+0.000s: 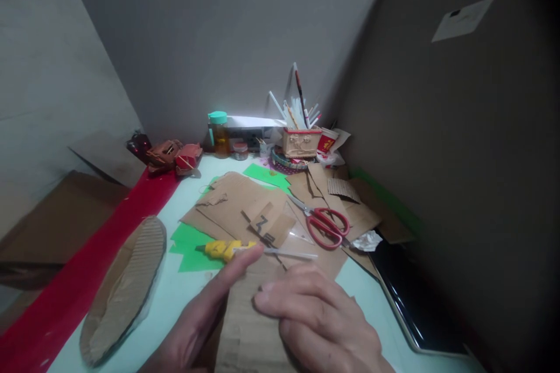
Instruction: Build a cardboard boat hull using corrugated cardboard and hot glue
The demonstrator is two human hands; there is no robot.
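A strip of corrugated cardboard (249, 326) is between my hands, close to me at the bottom of the view. My left hand (205, 315) grips its left edge, thumb stretched along the side. Fingers curled, my right hand (319, 320) presses on the strip's face from the right; its thumb is hidden. Just beyond lies a yellow glue gun (225, 249) with a clear glue stick (291, 253) sticking out of its back. Red-handled scissors (326, 226) rest partly open on cardboard further right. To the left is a sole-shaped cardboard cutout (126, 291) with a dark outline.
Flat cardboard sheets (227, 198) and green paper (188, 247) cover the table's middle. A black tablet-like device (420, 297) lies at right. Along the back stand a bottle with a turquoise lid (220, 137) and a box of sticks (301, 143). Walls rise behind and at right.
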